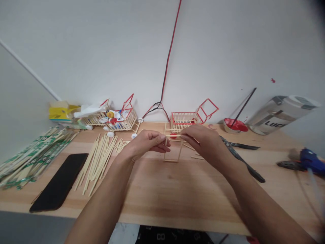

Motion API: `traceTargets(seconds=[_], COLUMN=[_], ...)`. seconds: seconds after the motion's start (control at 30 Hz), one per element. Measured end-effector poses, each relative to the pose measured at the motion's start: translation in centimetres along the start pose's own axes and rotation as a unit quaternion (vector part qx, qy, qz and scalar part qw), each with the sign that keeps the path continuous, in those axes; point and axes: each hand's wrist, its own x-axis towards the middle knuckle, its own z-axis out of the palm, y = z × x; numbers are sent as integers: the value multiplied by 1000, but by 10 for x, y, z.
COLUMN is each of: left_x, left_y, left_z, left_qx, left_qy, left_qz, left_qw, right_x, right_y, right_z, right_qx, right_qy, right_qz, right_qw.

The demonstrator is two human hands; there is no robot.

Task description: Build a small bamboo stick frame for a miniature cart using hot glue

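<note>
My left hand (148,144) and my right hand (203,140) meet over the middle of the wooden table (177,196). Both pinch the top bar of a small rectangular frame of wooden sticks (173,149), which stands upright with its lower edge on the table. Just behind it sits a stick basket with red edges (185,120). A pile of loose wooden sticks (98,161) lies to the left of my left hand.
A black phone (59,183) and wrapped chopsticks (30,156) lie at the left. Another stick cart with bottle caps (114,118) stands at the back. To the right are scissors (241,157), a bowl of red paint (235,125), a silver tin (279,113) and a blue glue gun (308,162).
</note>
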Motion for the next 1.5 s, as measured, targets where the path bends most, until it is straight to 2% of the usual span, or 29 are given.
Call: traceTargets(seconds=[0.6, 1.1, 1.5], left_x=[0, 1, 1], left_y=[0, -4, -3], left_z=[-1, -6, -3], left_qx=[-11, -5, -38], left_qy=[10, -8, 1], left_qz=[-17, -4, -14], left_qw=[1000, 1000, 999], right_x=[0, 0, 1], right_y=[1, 3, 0], right_z=[-1, 1, 0], right_qx=[7, 9, 20], right_qy=[-3, -5, 6], right_qz=[-9, -5, 5], right_qw=[1000, 1000, 1000])
